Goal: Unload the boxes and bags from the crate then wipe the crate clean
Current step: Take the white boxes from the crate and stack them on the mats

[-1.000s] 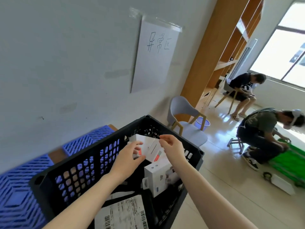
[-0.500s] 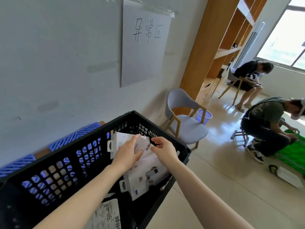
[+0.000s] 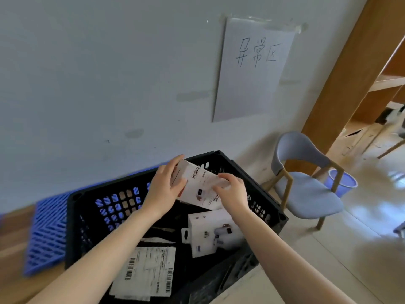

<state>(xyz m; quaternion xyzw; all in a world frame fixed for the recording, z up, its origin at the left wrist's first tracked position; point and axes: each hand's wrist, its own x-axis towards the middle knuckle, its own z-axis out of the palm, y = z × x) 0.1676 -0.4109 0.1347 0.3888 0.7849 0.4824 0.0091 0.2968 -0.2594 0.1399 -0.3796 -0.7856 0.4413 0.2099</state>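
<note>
White box [image 3: 201, 185]: raised and tilted over far side of black crate [image 3: 83, 207]. Gripped at one end by left hand [image 3: 166, 187], fingers curled over top edge; pinched at other end by right hand [image 3: 232, 191]. Below in crate, near right wall: second white box [image 3: 210, 233]. Near front edge: labelled bag [image 3: 149, 273]. Left of crate: blue grid mat [image 3: 48, 233]. Right, apart: grey chair [image 3: 306, 194], blue bucket [image 3: 346, 185] behind.

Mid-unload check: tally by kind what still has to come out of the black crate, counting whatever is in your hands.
white boxes: 2, the held box gripped by the left hand and right hand over the crate, and the loose box lying inside
labelled black bag: 1
total: 3 in view; anything beneath is hidden
</note>
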